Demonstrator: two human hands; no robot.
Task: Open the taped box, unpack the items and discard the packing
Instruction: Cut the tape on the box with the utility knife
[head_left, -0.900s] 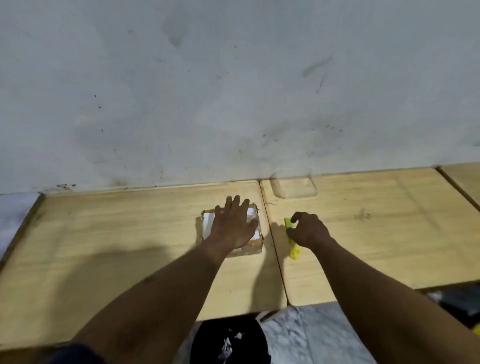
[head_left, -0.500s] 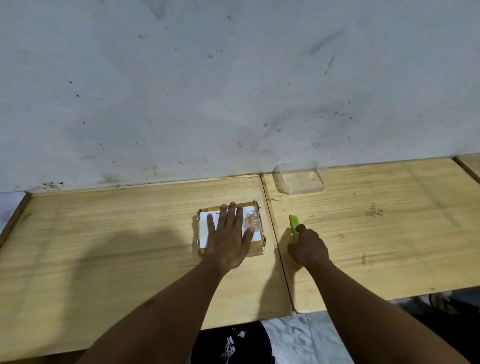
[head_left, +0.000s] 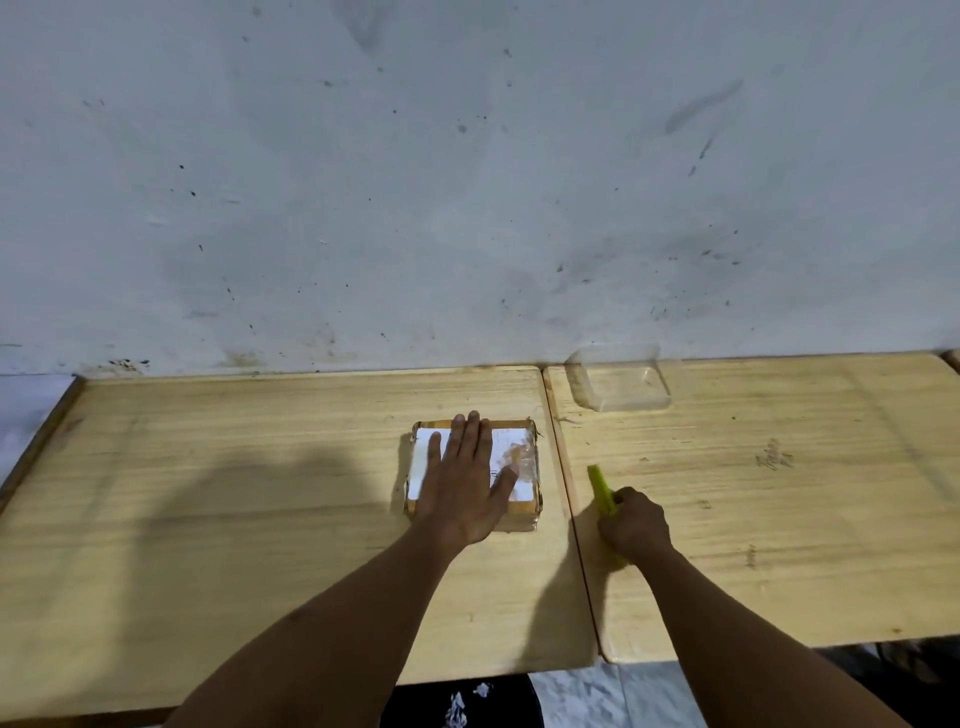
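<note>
A small flat cardboard box (head_left: 519, 457) with a white label and clear tape lies on the left wooden table, close to the seam between the two tables. My left hand (head_left: 462, 483) rests flat on its top, fingers spread. To the right of the box, my right hand (head_left: 634, 525) is closed around a yellow-green cutter (head_left: 600, 488). The cutter's tip points away from me and sits apart from the box, over the right table.
Two wooden tables (head_left: 234, 493) stand side by side against a stained white wall. A clear plastic container (head_left: 618, 376) sits at the back of the right table. A black bin (head_left: 457, 701) with white scraps is below the front edge.
My right hand has turned the cutter from lying under the fist to pointing away from me. My left hand has stayed flat on the box. The camera has tilted slightly.
</note>
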